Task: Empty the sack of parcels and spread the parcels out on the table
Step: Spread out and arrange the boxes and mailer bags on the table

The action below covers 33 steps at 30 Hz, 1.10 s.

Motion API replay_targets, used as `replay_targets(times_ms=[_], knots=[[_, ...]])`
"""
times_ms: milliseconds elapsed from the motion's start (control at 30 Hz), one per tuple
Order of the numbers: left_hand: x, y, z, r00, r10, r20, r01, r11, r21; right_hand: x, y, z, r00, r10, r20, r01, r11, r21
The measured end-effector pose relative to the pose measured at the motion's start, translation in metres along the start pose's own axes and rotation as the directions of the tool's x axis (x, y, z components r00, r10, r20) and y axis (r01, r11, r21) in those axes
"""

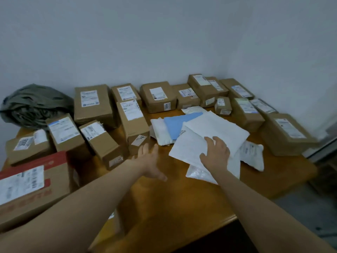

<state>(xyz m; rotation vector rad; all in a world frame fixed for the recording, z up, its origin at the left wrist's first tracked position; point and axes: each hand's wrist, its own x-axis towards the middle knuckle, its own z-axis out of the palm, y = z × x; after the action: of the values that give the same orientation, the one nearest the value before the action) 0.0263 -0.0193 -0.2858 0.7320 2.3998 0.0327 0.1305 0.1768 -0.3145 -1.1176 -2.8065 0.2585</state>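
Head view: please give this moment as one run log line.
left hand: open over table | right hand: flat on white envelopes | sack: crumpled, far left | boxes: spread along back and sides

i see a glossy orange-brown wooden table (182,194), matt brown cardboard boxes (93,105) with white paper labels, smooth white plastic mailers (215,130), and a crumpled grey-green woven sack (34,105)

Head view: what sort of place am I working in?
Likely a small parcel sorting room or office corner: a wooden table against bare white walls, many labelled cardboard boxes and white mailing bags spread on it, and a crumpled grey sack at the back left.
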Motion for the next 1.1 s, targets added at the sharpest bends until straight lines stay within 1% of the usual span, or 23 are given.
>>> replay_targets(times_ms=[33, 100, 200, 267, 333, 400, 467, 533, 600, 667, 700, 733, 800, 867, 933, 1000, 1100], knots=[[0.011, 0.018, -0.001, 1.000, 0.016, -0.014, -0.016, 1.000, 0.010, 0.014, 0.018, -0.004, 0.999, 0.032, 0.009, -0.032, 1.000, -0.001], [0.019, 0.030, 0.000, 0.996, 0.065, -0.059, -0.061, 0.996, 0.068, 0.028, 0.031, -0.009, 0.995, 0.074, 0.063, -0.074, 0.997, 0.002], [0.040, 0.064, 0.008, 0.983, 0.166, -0.077, -0.139, 0.953, 0.269, 0.050, 0.062, -0.010, 0.967, 0.134, 0.216, -0.131, 0.991, -0.027], [0.056, 0.090, 0.016, 0.973, 0.216, -0.085, -0.167, 0.907, 0.388, 0.065, 0.086, -0.003, 0.934, 0.144, 0.326, -0.161, 0.987, 0.025], [0.070, 0.113, 0.022, 0.965, 0.239, -0.103, -0.166, 0.869, 0.465, 0.078, 0.106, 0.005, 0.913, 0.101, 0.395, -0.158, 0.981, 0.115], [0.083, 0.131, 0.028, 0.964, 0.239, -0.116, -0.153, 0.855, 0.496, 0.087, 0.118, 0.011, 0.930, 0.000, 0.368, -0.072, 0.980, 0.184], [0.093, 0.142, 0.034, 0.961, 0.234, -0.145, -0.129, 0.847, 0.516, 0.094, 0.126, 0.011, 0.967, -0.066, 0.245, -0.001, 0.965, 0.264], [0.098, 0.150, 0.036, 0.954, 0.245, -0.171, -0.122, 0.842, 0.525, 0.101, 0.130, 0.003, 0.990, -0.066, 0.126, 0.018, 0.937, 0.349], [0.099, 0.154, 0.029, 0.948, 0.276, -0.155, -0.160, 0.840, 0.518, 0.110, 0.136, -0.008, 0.997, -0.052, 0.059, 0.020, 0.892, 0.452], [0.099, 0.156, 0.013, 0.937, 0.302, -0.174, -0.196, 0.870, 0.453, 0.120, 0.140, -0.021, 0.999, -0.009, 0.049, -0.020, 0.827, 0.562], [0.099, 0.157, 0.002, 0.922, 0.307, -0.235, -0.204, 0.903, 0.378, 0.125, 0.142, -0.028, 0.998, 0.018, 0.059, -0.051, 0.788, 0.614], [0.098, 0.158, -0.009, 0.896, 0.297, -0.329, -0.212, 0.939, 0.272, 0.131, 0.143, -0.034, 0.996, 0.051, 0.073, -0.086, 0.750, 0.656], [0.094, 0.160, -0.031, 0.838, 0.208, -0.505, -0.231, 0.973, 0.017, 0.142, 0.144, -0.047, 0.990, 0.104, 0.092, -0.138, 0.691, 0.710], [0.088, 0.158, -0.052, 0.815, 0.066, -0.576, -0.219, 0.955, -0.202, 0.148, 0.144, -0.058, 0.992, 0.103, 0.070, -0.121, 0.666, 0.736], [0.085, 0.150, -0.069, 0.796, -0.043, -0.604, -0.192, 0.928, -0.319, 0.151, 0.142, -0.067, 0.996, 0.084, 0.041, -0.087, 0.666, 0.741], [0.085, 0.141, -0.079, 0.789, -0.106, -0.606, -0.204, 0.884, -0.420, 0.153, 0.139, -0.070, 0.997, 0.059, 0.048, -0.076, 0.674, 0.734], [0.087, 0.130, -0.085, 0.814, -0.178, -0.554, -0.214, 0.793, -0.570, 0.160, 0.137, -0.065, 0.995, 0.044, 0.090, -0.094, 0.706, 0.702]])
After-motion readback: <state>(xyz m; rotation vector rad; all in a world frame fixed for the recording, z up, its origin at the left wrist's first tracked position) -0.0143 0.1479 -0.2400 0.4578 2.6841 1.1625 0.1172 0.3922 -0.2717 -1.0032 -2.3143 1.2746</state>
